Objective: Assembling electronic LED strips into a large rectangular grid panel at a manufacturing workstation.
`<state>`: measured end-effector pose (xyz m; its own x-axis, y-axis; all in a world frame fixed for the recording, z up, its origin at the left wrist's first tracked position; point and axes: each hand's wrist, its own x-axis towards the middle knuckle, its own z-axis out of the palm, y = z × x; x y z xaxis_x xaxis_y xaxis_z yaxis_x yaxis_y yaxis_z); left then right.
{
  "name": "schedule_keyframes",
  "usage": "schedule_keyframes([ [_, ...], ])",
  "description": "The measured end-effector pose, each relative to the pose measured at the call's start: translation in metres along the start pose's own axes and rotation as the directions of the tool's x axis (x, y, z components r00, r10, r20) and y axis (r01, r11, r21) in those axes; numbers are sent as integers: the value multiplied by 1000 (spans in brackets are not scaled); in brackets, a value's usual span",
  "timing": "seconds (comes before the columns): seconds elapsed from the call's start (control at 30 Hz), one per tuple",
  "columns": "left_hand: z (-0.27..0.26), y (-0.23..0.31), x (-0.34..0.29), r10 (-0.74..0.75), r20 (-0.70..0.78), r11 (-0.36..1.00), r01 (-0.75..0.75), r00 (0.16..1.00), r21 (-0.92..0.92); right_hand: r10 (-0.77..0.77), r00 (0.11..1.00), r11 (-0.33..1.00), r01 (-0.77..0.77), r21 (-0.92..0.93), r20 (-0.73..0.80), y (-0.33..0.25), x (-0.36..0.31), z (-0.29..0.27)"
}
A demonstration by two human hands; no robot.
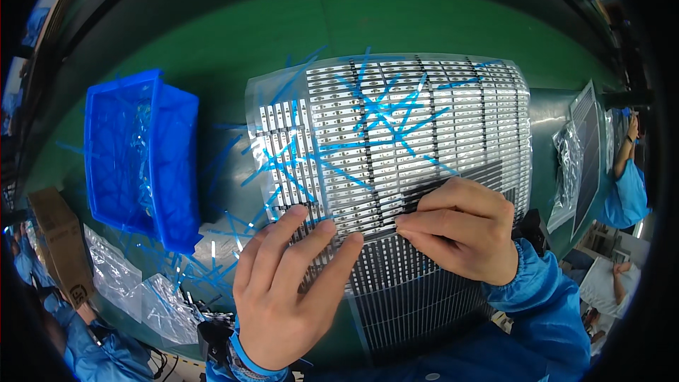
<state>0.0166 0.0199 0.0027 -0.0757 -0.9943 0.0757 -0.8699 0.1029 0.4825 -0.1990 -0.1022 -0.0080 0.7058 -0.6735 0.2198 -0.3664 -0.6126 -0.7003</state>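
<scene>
A panel of narrow white strips (453, 124), dotted with small dark parts, lies on clear plastic in front of me. Thin blue film strips (385, 117) are strewn across it. My left hand (290, 290) is open, its fingers spread and resting over the panel's near left part. Closed in a pinch, my right hand (463, 233) is at the panel's near edge, thumb and forefinger together; what lies between them is too small to make out. Dark slatted strips (488, 173) show just beyond the right hand. A dark striped sheet (417, 304) lies below both hands.
On the left stands a blue plastic bin (177, 170) with clear and blue scraps inside. Clear plastic bags (170, 308) and a cardboard box (62, 244) are at the near left. A dark panel (585, 155) and crumpled clear film (566, 170) lie right. Other people are at both sides.
</scene>
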Motion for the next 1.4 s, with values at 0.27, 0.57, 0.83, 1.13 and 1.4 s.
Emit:
schedule_keyframes([
  [0.27,0,6,1,-24,-19,995,26,1000,92,-29,998,1000,28,-12,-62,3,-3,4],
  [0.57,-4,11,3,-24,134,996,12,991,91,2,996,1000,0,17,-93,3,-5,0],
  [0.83,-4,8,4,-1,119,994,-12,993,106,247,967,954,-230,194,-67,-2,2,-1],
  [1.13,2,8,2,24,26,999,-25,999,20,299,950,944,-280,177,-90,-7,5,7],
  [1.4,5,34,-17,70,-203,957,-8,977,291,237,962,957,-208,203,-134,1,-1,13],
])
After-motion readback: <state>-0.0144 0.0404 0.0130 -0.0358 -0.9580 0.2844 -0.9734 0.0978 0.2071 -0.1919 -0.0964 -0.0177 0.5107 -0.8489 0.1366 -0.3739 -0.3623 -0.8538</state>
